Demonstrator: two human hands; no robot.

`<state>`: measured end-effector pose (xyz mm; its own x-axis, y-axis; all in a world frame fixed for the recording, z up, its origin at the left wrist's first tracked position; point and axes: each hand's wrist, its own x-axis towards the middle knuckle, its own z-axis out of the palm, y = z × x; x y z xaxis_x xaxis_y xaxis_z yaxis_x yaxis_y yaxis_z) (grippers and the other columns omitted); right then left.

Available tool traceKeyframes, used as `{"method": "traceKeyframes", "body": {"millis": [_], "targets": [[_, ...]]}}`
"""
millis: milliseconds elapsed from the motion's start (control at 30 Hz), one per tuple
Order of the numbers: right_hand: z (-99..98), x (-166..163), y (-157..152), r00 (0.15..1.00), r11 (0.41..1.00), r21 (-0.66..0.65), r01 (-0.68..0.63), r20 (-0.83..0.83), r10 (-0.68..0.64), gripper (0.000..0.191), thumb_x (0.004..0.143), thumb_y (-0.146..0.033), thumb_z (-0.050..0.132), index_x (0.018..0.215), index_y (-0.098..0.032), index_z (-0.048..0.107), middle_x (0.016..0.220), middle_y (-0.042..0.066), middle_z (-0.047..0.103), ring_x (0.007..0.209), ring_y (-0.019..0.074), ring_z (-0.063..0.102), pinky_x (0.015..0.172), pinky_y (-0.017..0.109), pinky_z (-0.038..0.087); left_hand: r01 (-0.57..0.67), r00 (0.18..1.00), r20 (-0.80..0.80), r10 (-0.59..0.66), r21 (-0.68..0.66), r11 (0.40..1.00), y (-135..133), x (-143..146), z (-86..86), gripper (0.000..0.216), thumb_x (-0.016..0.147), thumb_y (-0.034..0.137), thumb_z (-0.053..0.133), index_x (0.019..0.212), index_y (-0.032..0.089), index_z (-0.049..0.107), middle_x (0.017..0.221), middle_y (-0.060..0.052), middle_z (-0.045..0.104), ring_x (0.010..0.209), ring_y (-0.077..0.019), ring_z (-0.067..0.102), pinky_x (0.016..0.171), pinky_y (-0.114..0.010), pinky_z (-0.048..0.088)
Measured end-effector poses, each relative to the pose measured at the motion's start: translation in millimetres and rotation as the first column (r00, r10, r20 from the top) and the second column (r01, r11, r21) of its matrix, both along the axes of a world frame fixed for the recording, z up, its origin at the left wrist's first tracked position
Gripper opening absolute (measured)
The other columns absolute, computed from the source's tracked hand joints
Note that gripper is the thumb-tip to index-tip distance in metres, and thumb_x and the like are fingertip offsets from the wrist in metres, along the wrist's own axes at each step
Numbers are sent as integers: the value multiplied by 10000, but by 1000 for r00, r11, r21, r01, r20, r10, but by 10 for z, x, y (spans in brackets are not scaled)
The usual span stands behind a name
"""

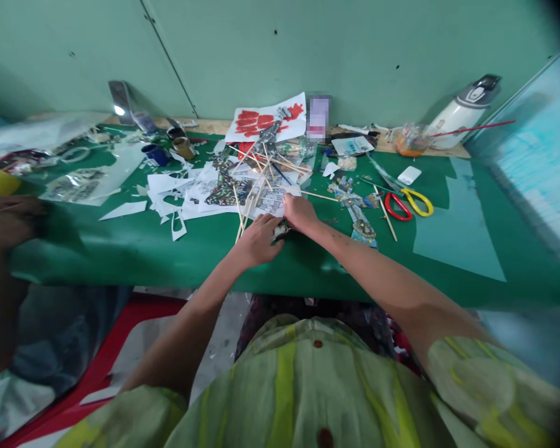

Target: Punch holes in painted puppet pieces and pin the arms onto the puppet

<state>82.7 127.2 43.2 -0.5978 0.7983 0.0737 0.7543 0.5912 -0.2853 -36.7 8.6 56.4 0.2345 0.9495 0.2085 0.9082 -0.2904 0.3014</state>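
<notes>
My right hand (299, 213) is closed at the near right edge of a white sheet with black line drawings (271, 200), its fingertips pinching the paper. My left hand (260, 241) lies beside it, fingers stretched over the sheet's near edge and thumb apart. A small whitish and dark item (280, 231) shows partly between the two hands; I cannot make out what it is. Thin wooden sticks (241, 214) lie crossed over the sheet and the patterned cut pieces (226, 185) behind it. A cross-shaped decorated piece (357, 211) lies right of my right hand.
Scissors with red and yellow handles (409, 204) lie at the right. White paper scraps (168, 193) spread leftward. Paint jars (156, 154), a red-painted sheet (266, 121) and a white bottle-shaped appliance (466, 112) stand or lie along the wall. Another person's hand (7, 221) rests at far left.
</notes>
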Motion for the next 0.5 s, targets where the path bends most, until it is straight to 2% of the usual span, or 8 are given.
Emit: {"method": "traceKeyframes", "body": {"millis": [100, 200, 333, 500], "targets": [[4, 15, -5, 1000, 1000, 7, -13, 2, 13, 276, 941, -197, 353, 1089, -111, 570, 949, 167, 704, 891, 263, 669, 733, 313, 469, -24, 998, 62, 21, 39, 999, -103, -84, 36, 468, 813, 278, 561, 1261, 147, 529, 1155, -139, 585, 1105, -283, 529, 945, -441, 466], [3, 24, -8, 1000, 1000, 8, -24, 4, 24, 278, 938, -196, 353, 1083, -107, 573, 938, 171, 701, 882, 275, 665, 724, 327, 469, -56, 993, 112, 44, 109, 993, -191, -130, 35, 362, 868, 301, 532, 1202, 168, 576, 1110, -117, 603, 1076, -251, 549, 960, -425, 454], [-5, 16, -10, 1000, 1000, 18, -15, 6, 15, 275, 939, -186, 349, 1064, -108, 581, 939, 174, 699, 876, 276, 666, 719, 330, 470, -90, 989, 137, 62, 207, 974, -231, -135, -54, 285, 923, 331, 493, 1112, 168, 630, 1026, -98, 642, 995, -219, 580, 940, -408, 458], [-15, 7, -5, 1000, 999, 35, -12, 11, 12, 270, 934, -178, 360, 1061, -108, 587, 941, 176, 698, 879, 274, 663, 726, 330, 472, -72, 993, 106, 49, 217, 974, -181, -131, -166, 277, 946, 324, 456, 1085, 185, 651, 942, -85, 652, 912, -209, 581, 881, -398, 476]]}}
